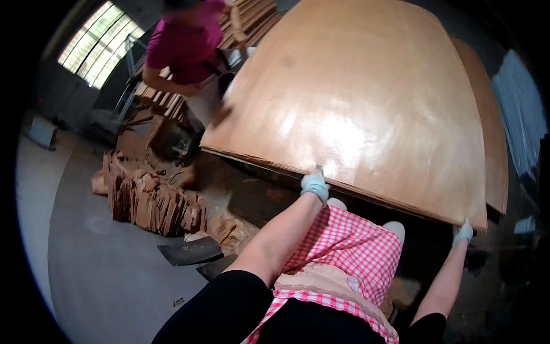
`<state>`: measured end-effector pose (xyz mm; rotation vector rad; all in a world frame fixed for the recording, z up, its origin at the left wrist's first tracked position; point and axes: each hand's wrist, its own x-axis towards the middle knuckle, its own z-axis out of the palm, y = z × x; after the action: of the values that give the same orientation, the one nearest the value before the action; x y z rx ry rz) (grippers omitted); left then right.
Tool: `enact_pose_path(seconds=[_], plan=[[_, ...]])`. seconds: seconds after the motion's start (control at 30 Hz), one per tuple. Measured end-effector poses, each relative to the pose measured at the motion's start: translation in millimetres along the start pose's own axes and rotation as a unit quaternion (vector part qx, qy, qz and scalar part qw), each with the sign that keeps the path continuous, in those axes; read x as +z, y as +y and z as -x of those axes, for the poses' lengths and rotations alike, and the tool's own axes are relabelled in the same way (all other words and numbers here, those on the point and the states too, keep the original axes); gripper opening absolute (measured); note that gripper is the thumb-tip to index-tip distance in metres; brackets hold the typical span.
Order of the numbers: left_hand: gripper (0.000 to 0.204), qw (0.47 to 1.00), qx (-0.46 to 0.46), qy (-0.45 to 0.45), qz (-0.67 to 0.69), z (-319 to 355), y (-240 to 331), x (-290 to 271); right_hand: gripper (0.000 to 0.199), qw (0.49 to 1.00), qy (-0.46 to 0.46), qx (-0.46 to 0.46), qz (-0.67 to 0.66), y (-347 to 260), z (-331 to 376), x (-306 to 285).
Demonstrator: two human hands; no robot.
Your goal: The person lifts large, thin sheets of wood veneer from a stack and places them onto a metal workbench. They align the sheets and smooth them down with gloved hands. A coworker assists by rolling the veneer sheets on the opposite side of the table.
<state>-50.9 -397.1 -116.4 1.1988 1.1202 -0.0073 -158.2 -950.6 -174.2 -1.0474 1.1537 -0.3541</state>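
Observation:
A broad stack of thin wood veneer sheets (298,97) spreads out in front of me, its top sheet smooth and shiny. My left hand (315,183), in a pale glove, grips the near edge around its middle, the thumb on top. At the near right corner my right hand (463,231), also gloved, is closed on the edge of the veneer. The fingers of both hands are hidden below the edge. How many sheets they hold does not show.
A co-worker in a magenta shirt (183,49) stands at the stack's left side. Piled veneer scraps (154,200) and dark flat pieces (189,250) lie on the floor at left. Another brown stack (484,114) and bluish plastic sheeting (518,109) are at right.

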Motion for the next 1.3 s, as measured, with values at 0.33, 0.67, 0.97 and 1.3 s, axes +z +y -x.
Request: enact_pose_path(seconds=[0.33,0.67,0.97,1.3], plan=[[0.056,0.999,-0.029,0.012,-0.005,22.9,-8.2,25.1,0.062,1.000,0.012,-0.015,-0.011,-21.7,-33.8,-29.2],[0.034,0.970,0.036,-0.237,-0.052,23.9,-17.8,-11.8,0.056,0.994,0.003,-0.067,-0.091,6.4,25.4,-24.2],[0.035,0.907,0.086,-0.412,0.013,71.1,22.1,-75.5,0.017,0.979,0.103,0.090,-0.152,132.8,106.3,-109.4],[0.049,0.549,0.579,-0.600,0.058,296.2,118.2,-41.4,0.033,0.803,-0.024,0.015,0.595,213.3,165.9,-176.1]])
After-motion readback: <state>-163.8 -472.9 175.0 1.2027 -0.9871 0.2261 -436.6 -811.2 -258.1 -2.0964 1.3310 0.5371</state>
